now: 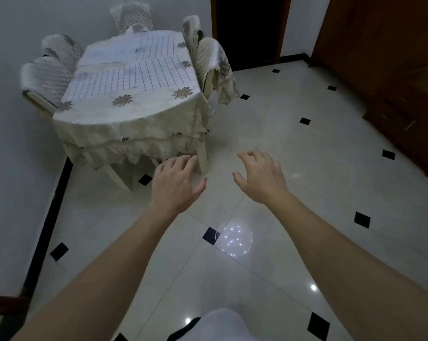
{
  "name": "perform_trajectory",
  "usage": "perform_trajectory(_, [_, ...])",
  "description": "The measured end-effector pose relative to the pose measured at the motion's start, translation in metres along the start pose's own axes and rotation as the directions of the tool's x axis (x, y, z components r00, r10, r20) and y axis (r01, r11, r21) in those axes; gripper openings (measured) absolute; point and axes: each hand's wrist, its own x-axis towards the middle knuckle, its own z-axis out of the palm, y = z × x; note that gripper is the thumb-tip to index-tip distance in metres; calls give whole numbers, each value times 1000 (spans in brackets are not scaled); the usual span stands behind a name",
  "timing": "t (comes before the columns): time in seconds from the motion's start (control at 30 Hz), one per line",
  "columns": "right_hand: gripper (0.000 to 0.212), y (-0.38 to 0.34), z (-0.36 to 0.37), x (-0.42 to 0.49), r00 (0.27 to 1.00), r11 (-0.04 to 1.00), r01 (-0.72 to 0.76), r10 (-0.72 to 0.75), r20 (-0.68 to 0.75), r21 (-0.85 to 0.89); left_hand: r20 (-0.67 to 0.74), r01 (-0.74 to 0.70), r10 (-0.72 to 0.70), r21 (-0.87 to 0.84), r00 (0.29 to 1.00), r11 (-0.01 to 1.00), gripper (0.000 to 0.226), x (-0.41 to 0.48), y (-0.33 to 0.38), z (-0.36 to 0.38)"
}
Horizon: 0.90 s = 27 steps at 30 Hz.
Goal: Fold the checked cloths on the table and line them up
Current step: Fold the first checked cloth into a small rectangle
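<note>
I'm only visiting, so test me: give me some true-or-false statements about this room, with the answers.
1. The left hand and right hand hold nothing. True.
2. The cloths are folded in a stack. False: they lie spread out on the table.
3. The floor is carpeted. False: it is glossy tile with black diamonds.
4. Covered chairs stand round the table. True.
</note>
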Motion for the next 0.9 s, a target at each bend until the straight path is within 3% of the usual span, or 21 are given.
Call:
perform_trajectory(0.37, [51, 25, 21, 84, 999, 999, -31, 31, 10, -17, -5, -31, 31, -14, 1000, 999, 61, 86, -20, 41])
perform_trajectory(0.9, [53, 56, 34, 315, 986, 985, -165, 165, -10, -54, 15, -132, 133, -61, 991, 989, 64, 339, -81, 110])
